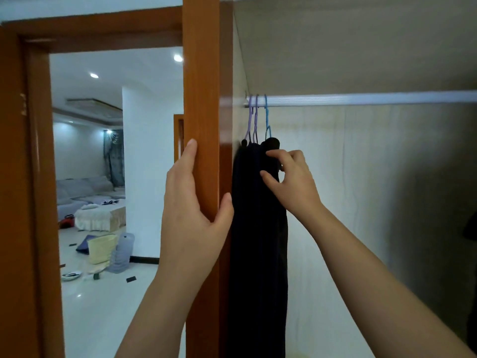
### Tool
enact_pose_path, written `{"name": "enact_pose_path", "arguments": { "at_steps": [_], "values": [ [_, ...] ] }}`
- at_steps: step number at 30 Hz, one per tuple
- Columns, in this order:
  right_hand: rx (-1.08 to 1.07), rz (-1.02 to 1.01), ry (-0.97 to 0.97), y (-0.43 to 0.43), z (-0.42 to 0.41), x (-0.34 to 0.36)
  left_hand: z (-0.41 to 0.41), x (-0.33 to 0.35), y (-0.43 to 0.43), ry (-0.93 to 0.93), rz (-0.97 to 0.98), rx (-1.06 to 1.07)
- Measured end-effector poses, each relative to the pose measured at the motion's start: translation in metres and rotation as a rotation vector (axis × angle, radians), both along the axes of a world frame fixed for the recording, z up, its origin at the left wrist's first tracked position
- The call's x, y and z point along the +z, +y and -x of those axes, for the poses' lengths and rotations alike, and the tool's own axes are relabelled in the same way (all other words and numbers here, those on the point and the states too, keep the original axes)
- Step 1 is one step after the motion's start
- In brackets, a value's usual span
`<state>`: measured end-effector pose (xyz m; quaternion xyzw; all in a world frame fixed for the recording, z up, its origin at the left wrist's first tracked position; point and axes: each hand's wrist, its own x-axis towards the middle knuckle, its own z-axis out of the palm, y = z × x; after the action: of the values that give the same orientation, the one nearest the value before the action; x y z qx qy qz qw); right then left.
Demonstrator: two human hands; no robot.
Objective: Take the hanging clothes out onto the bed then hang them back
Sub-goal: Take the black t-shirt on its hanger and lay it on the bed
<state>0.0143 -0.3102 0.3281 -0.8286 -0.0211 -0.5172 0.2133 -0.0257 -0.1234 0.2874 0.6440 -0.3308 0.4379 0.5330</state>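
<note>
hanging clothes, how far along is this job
Done: unclear; dark clothes hang on the rail, either untouched or already returned. In hand: right hand pinches them below the blue hanger; left hand holds the wardrobe edge. Left: cannot tell, no bed in view.

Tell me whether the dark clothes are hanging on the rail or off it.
Hanging: the hanger hooks sit over the rail, and the dark clothes drop straight below them.

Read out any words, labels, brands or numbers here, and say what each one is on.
None can be read.
The dark clothes, the hangers, the rail and the wooden wardrobe frame show no writing.
The things on the far room's floor are too small to tell.
</note>
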Motion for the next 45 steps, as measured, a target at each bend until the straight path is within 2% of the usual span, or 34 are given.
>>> {"name": "enact_pose_path", "arguments": {
  "at_steps": [3,7,11,15,19,22,29,35,42,45],
  "values": [
    [-0.03,0.017,0.022,-0.013,-0.001,0.004,-0.004,-0.001,-0.001,-0.013,0.014,-0.055],
    [-0.107,-0.021,-0.041,-0.031,0.001,0.007,-0.006,-0.003,0.0,-0.055,-0.011,-0.035],
    [-0.266,0.121,-0.235,-0.029,0.002,0.009,-0.007,-0.003,-0.001,-0.063,-0.019,-0.035],
    [-0.155,0.278,-0.294,-0.003,0.0,0.017,-0.009,-0.004,-0.001,-0.065,-0.023,-0.029],
    [-0.014,0.424,-0.101,0.023,-0.006,0.022,-0.011,-0.005,0.0,-0.067,-0.016,-0.031],
    [0.029,0.398,0.053,0.032,-0.013,0.027,-0.011,-0.006,0.0,-0.07,-0.019,-0.034],
    [-0.108,0.155,0.198,0.024,-0.016,0.043,-0.012,-0.006,0.0,-0.103,-0.029,-0.027],
    [-0.182,0.09,0.35,0.022,-0.017,0.056,-0.012,-0.005,0.001,-0.099,-0.032,-0.038],
    [-0.418,0.063,0.436,0.024,-0.025,0.071,-0.011,-0.005,0.002,-0.109,-0.033,-0.001],
    [-0.428,0.005,0.449,0.029,-0.033,0.072,-0.012,-0.005,0.002,-0.107,-0.036,-0.004]
  ]
}}
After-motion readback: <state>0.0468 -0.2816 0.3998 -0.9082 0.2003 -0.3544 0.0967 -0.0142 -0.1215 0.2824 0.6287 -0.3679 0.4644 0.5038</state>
